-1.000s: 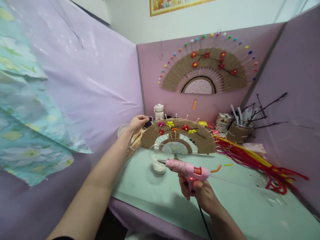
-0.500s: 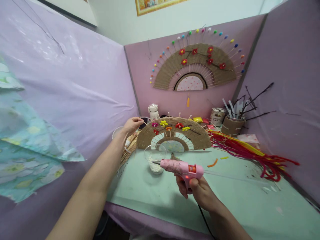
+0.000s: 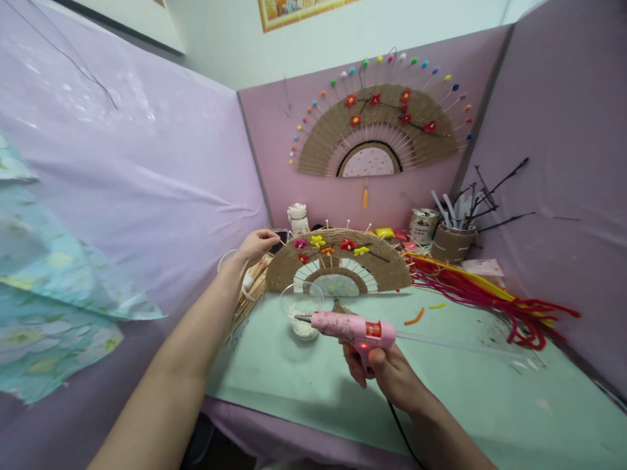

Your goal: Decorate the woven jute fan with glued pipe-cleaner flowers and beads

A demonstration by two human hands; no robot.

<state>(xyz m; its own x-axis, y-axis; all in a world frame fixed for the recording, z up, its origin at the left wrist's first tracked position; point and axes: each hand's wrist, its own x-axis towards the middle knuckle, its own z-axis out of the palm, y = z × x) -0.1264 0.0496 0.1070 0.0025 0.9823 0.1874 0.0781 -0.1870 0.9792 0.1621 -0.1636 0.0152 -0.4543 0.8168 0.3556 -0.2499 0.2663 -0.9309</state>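
A brown fan-shaped piece (image 3: pixel 337 254) with red, yellow, orange and pink flowers stands upright on the green table. Small pale sticks poke out along its top edge. At its upper left edge, my left hand (image 3: pixel 258 247) pinches a thin pale stick. My right hand (image 3: pixel 386 369) grips a pink glue gun (image 3: pixel 347 326), its red light on and its nozzle pointing left. Behind the nozzle sits a clear cup (image 3: pixel 304 320) of small white pieces. A clear glue stick runs out of the gun's back end.
A larger fan (image 3: pixel 377 124) hangs on the pink panel. At the right lie red and yellow pipe cleaners (image 3: pixel 490 297), with a pot (image 3: pixel 453 243) of twigs behind them. Thin sticks (image 3: pixel 247 294) lie at the left. The gun's black cord (image 3: pixel 402 431) trails down.
The whole view has shifted slightly, so most things appear a little further left. Both hands keep their holds, with little movement of their own.
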